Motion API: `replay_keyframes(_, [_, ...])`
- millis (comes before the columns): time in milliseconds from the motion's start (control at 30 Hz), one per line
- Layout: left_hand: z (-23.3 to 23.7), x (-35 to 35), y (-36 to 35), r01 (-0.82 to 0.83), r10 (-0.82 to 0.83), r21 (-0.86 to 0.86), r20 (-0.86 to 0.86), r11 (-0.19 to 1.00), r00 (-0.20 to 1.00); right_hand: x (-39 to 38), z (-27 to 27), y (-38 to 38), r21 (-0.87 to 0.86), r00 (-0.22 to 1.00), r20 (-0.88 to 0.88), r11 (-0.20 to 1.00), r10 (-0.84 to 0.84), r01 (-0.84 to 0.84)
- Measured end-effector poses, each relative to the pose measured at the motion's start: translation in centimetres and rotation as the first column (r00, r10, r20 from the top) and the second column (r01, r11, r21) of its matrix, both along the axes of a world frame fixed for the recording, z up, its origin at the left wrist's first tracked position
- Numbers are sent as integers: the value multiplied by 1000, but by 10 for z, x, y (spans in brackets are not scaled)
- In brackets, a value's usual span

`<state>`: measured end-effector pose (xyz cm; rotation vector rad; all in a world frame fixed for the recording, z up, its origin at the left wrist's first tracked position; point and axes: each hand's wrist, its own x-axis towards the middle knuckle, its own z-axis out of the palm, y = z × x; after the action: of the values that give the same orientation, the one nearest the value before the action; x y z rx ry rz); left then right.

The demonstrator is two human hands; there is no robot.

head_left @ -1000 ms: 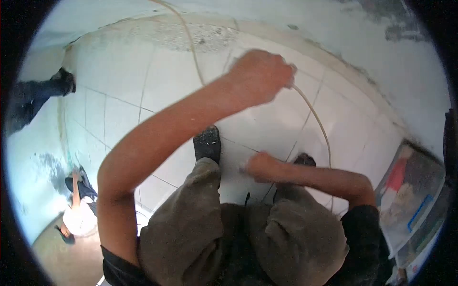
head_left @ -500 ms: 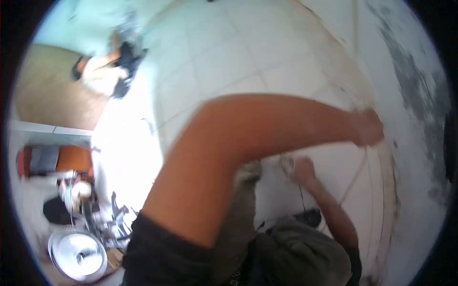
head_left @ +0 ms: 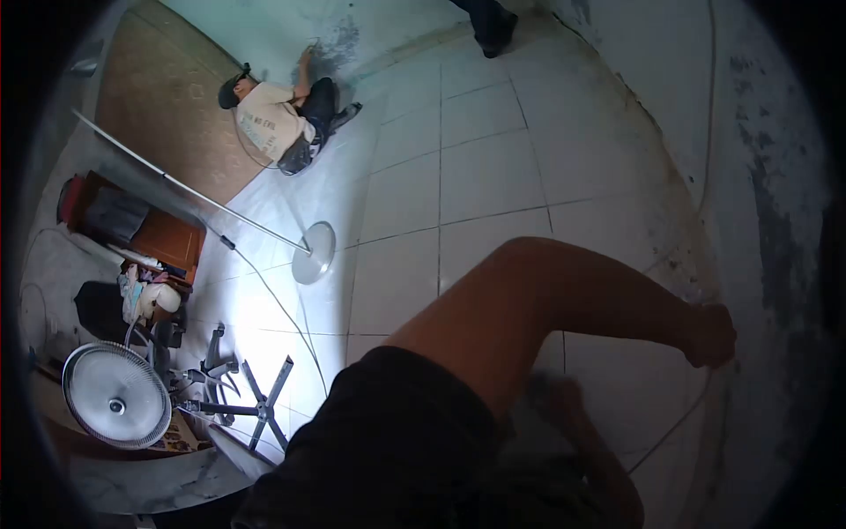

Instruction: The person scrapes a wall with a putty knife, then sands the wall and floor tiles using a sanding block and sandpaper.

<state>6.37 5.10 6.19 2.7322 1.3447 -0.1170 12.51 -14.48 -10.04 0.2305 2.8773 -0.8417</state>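
My left hand is at the end of my outstretched arm, low against the wall where it meets the floor. Its fingers are curled closed; whatever they hold, if anything, is hidden. Beneath my left arm, dim and partly blurred, my right hand is low over the tiled floor. It looks closed beside a greyish blurred shape whose kind I cannot make out. A thin pale line runs along the floor below my left hand.
A person sits by the far wall near a brown panel. Another person's leg and shoe show at top. To the left are a stand with a round base, a cable, a fan and a wheeled chair base.
My view has shifted and sharpened, bringing the stand and the far leg into sight. My left hand stays at the wall's foot; my right hand appears lower and dimmer under my arm.
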Motion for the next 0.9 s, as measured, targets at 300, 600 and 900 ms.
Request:
replay_keyframes(300, [20,-45,-11,-115,121,-62,91,991,989,-22,37,123,317,708,-435,641,-557,699])
replay_keyframes(600, [13,-58,-31,-144,147,-160,10,977,989,-34,-11,-133,-358,997,-15,931,74,-74])
replay_keyframes(900, [-4,-96,-26,-83,94,-128,79,988,992,-28,43,48,244,942,-145,912,-303,331])
